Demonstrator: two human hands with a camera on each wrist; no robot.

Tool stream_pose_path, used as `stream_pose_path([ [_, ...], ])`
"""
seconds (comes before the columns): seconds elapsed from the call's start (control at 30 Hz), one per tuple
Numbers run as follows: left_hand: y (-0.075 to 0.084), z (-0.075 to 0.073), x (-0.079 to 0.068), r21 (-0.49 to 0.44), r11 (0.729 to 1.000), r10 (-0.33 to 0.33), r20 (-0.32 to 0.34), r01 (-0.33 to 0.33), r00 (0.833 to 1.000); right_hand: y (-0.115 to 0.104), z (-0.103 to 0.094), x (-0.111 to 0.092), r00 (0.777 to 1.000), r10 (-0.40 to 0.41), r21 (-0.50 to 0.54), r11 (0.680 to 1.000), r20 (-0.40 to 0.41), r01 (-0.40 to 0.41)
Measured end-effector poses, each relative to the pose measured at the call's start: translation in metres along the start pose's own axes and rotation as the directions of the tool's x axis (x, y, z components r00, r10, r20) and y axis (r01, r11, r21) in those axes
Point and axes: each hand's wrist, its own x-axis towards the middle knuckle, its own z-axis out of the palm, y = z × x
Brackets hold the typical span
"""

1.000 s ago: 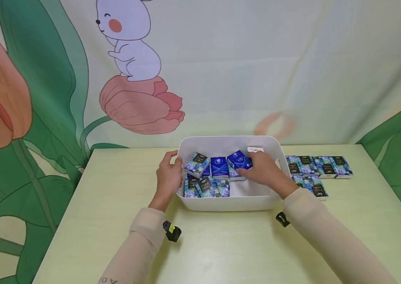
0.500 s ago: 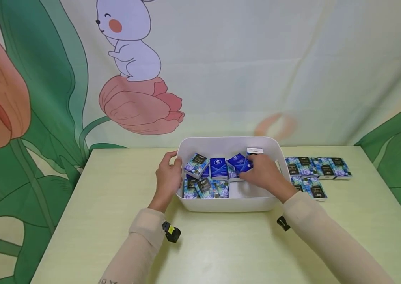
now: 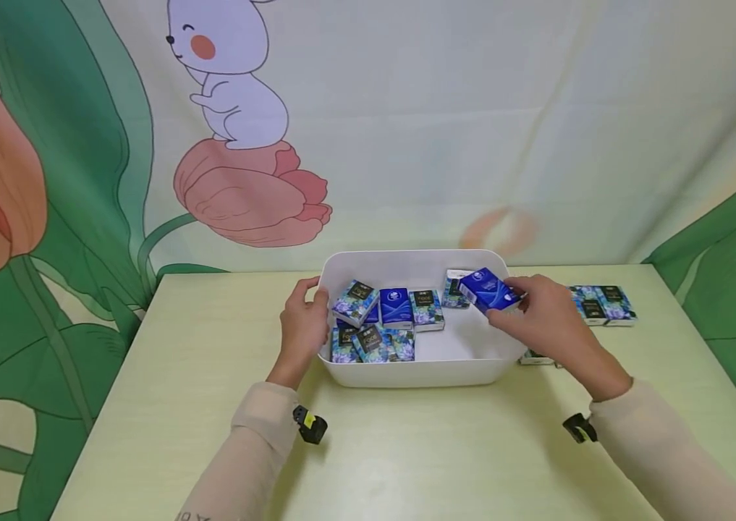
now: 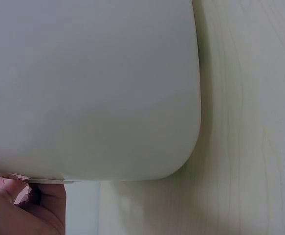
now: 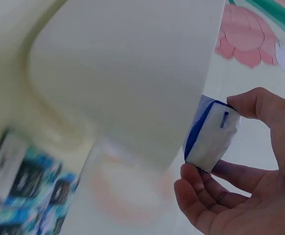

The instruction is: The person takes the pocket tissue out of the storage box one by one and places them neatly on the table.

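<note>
Pinching the blue pack (image 3: pixel 488 289) between thumb and fingers, the right hand (image 3: pixel 546 318) has it raised at the bin's right end, tilted, its printed face up in the head view. From the right wrist view I see the pack's pale side, with the rim hiding part of it; I cannot tell whether pack and rim touch.

Beneath and to the left sits the white bin (image 3: pixel 407 373). Inside I make out a second blue pack (image 3: pixel 396 308) near the middle, with a floral pack (image 3: pixel 428 310) just right of it. Another floral pack (image 3: pixel 456 288) is by the back wall, partly covered from my angle by the held one. On the left, a tilted floral pack (image 3: pixel 355 302) lies on top of others, and more floral packs (image 3: pixel 373 343) overlap along the near wall.

I have the left hand (image 3: pixel 302 325) grasping the bin at its left end, its fingers curled at the edge in the left wrist view.

The bin rests on a pale table (image 3: pixel 407 449). Right of it lie side-by-side floral packs (image 3: pixel 602 305), some of the group blocked by the right hand. Behind hangs a backdrop (image 3: pixel 407 159) printed with a rabbit (image 3: pixel 237 108) on a pink flower (image 3: pixel 250 192).
</note>
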Motion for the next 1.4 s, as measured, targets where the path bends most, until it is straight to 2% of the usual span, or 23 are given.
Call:
stream_pose_path([
  [0.3, -0.002, 0.0, 0.001, -0.005, 1.0, -0.001, 0.005, 0.001, 1.0, 0.058, -0.024, -0.035, 0.994, 0.059, -0.005, 0.998, -0.087, -0.06],
  [0.43, -0.001, 0.001, 0.0, -0.004, 1.0, 0.002, 0.003, -0.002, 1.0, 0.088, -0.029, -0.047, 0.986, 0.125, -0.034, 0.991, -0.106, -0.129],
  [0.67, -0.001, 0.001, 0.001, 0.0, 1.0, 0.005, 0.004, -0.005, 1.0, 0.144, -0.023, -0.063, 0.966, 0.243, -0.077, 0.965, -0.088, -0.25],
  [0.83, -0.002, 0.0, 0.002, -0.007, 1.0, -0.001, 0.005, 0.001, 1.0, 0.171, -0.013, -0.069, 0.945, 0.315, -0.07, 0.944, -0.082, -0.321],
  [1.0, -0.002, 0.0, 0.001, -0.02, 1.0, -0.008, 0.007, 0.008, 1.0, 0.184, -0.004, -0.067, 0.913, 0.406, -0.033, 0.913, -0.042, -0.407],
  [1.07, -0.002, 0.0, 0.001, -0.02, 1.0, -0.012, 0.009, 0.012, 1.0, 0.188, -0.001, -0.066, 0.909, 0.417, -0.029, 0.908, -0.021, -0.418],
  [1.17, -0.001, 0.0, 0.0, -0.018, 1.0, -0.013, 0.011, 0.013, 1.0, 0.19, 0.002, -0.064, 0.918, 0.398, -0.044, 0.917, 0.009, -0.397],
  [1.23, -0.001, -0.001, 0.0, -0.017, 1.0, -0.01, 0.012, 0.01, 1.0, 0.189, 0.003, -0.063, 0.931, 0.366, -0.054, 0.929, 0.001, -0.365],
  [1.4, -0.002, -0.001, 0.001, -0.016, 1.0, -0.007, 0.014, 0.007, 1.0, 0.167, -0.003, -0.055, 0.965, 0.238, -0.034, 0.969, -0.114, -0.243],
])
